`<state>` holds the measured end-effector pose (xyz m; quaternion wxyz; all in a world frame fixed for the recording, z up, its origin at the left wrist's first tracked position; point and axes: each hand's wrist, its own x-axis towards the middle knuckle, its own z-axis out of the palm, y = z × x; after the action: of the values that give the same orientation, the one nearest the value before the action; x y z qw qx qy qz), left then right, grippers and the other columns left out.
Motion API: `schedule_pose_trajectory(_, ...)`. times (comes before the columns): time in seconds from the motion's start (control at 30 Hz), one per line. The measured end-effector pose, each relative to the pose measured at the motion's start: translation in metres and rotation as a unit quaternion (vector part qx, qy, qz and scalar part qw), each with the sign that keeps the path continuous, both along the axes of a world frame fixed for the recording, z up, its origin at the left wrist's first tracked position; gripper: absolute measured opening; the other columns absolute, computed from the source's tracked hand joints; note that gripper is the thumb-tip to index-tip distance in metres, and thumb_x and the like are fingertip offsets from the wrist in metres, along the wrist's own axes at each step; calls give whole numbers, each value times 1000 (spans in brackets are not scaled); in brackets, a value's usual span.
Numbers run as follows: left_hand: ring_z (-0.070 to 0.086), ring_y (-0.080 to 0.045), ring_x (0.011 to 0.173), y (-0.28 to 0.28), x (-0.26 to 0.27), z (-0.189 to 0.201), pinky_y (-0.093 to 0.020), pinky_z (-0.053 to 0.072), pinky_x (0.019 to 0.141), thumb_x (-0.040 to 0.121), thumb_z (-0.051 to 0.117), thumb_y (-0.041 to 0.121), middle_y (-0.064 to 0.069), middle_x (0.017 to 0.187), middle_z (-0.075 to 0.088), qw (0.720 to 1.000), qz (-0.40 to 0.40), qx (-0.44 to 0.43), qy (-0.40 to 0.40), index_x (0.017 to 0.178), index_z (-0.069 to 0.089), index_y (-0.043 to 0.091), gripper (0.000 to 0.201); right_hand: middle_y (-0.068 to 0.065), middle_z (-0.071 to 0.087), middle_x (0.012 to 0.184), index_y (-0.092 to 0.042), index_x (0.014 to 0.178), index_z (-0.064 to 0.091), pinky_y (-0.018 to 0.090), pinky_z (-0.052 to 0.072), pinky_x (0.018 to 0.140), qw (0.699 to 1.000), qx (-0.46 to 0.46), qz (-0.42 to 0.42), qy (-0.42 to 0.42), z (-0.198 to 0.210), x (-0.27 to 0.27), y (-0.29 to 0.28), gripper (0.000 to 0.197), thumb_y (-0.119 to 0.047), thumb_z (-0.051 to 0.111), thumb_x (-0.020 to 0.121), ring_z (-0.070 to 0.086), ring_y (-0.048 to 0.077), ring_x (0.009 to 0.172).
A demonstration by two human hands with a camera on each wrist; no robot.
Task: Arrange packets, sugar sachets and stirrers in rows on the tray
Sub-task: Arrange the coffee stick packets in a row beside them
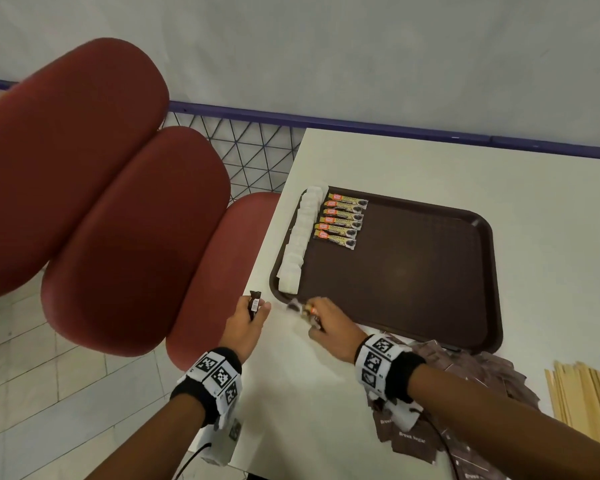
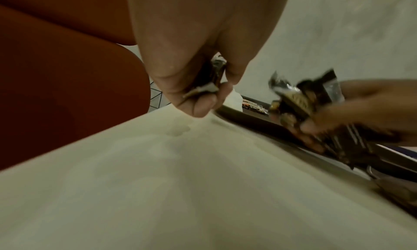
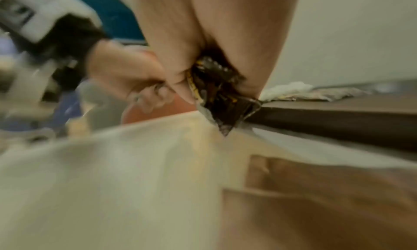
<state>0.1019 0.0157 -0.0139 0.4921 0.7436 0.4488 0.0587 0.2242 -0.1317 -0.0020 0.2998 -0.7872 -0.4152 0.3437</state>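
A dark brown tray [image 1: 430, 271] lay on a white worktop [image 1: 378, 157]. Along the tray's left edge ran a column of white sachets [image 1: 297, 244], and just beside it a short row of six coffee packets [image 1: 342, 220], lying parallel. The left hand [image 1: 248, 323] hovered at the worktop's left edge, fingers curled round a single dark packet [image 1: 254, 303]. The right hand [image 1: 333, 323], close to the tray's near left corner, clutched a blurred bundle of packets [image 1: 305, 310]. Near the right forearm lay a heap of brown sugar sachets [image 1: 465, 393], and wooden stirrers [image 1: 586, 393] lay bunched at the worktop's right. Red padded seats [image 1: 101, 202] stood to the left.
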Motion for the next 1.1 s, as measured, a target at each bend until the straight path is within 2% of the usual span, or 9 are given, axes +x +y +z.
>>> schedule_pose_trajectory(0.1,46,-16,57,-6,9,3,-27,39,54,94,50,35,0,69,51,998,28,-49,-34,95,50,16,19,-4,49,81,-18,113,39,18,40,60,964,61,-166,201,12,7,4,30,-4,50,88,47,10,68)
schedule_pose_trajectory(0.17,47,-15,54,-14,19,7,-24,40,48,96,48,31,-2,68,50,994,30,-90,-58,90,49,16,17,-4,52,82,-22,110,40,23,42,70,929,83,-234,273,17,9,9,29,-6,50,89,49,10,73)
schedule_pose_trajectory(0.4,64,-29,97,-46,60,23,-42,58,77,99,40,29,-19,114,61,944,33,-305,-125,123,48,8,32,5,63,90,-12,106,54,27,50,67,825,140,-352,420,24,13,22,16,-12,52,90,61,16,81)
schedule_pose_trajectory(0.57,71,-27,77,-48,68,25,-42,47,83,98,41,37,-21,113,64,930,27,-346,-122,124,50,9,40,8,55,125,-24,120,52,43,46,99,842,97,-387,363,4,19,24,63,-53,67,67,55,22,112)
schedule_pose_trajectory(0.73,66,-30,100,-50,68,27,-38,56,74,96,43,41,-17,119,64,927,-16,-355,-124,130,50,8,48,3,44,131,-26,126,48,45,42,103,840,73,-378,382,-13,23,16,78,-61,66,59,48,21,120)
schedule_pose_trajectory(0.87,66,-22,79,-54,69,31,-26,53,52,97,41,36,-19,114,62,922,-33,-362,-132,129,47,5,46,11,56,122,-24,115,60,37,55,74,839,51,-347,416,-8,21,12,69,-65,64,60,60,26,103)
schedule_pose_trajectory(0.93,66,-25,81,-54,70,29,-31,55,56,97,42,38,-20,114,63,924,-40,-356,-133,129,46,7,45,12,65,97,-16,103,66,28,43,52,844,59,-314,431,9,18,8,51,-58,55,75,61,24,73)
schedule_pose_trajectory(1.0,66,-26,78,-54,70,27,-34,50,64,95,43,42,-16,108,66,930,-46,-341,-132,128,45,10,47,8,65,79,-17,96,67,27,30,48,848,73,-280,444,14,18,6,43,-53,46,86,51,19,56)
schedule_pose_trajectory(1.1,62,-18,59,-56,70,26,-27,41,52,93,43,48,-7,89,67,939,-47,-317,-124,122,47,15,44,5,62,72,-14,103,63,25,30,44,853,85,-246,452,15,20,4,43,-48,39,92,49,15,50)
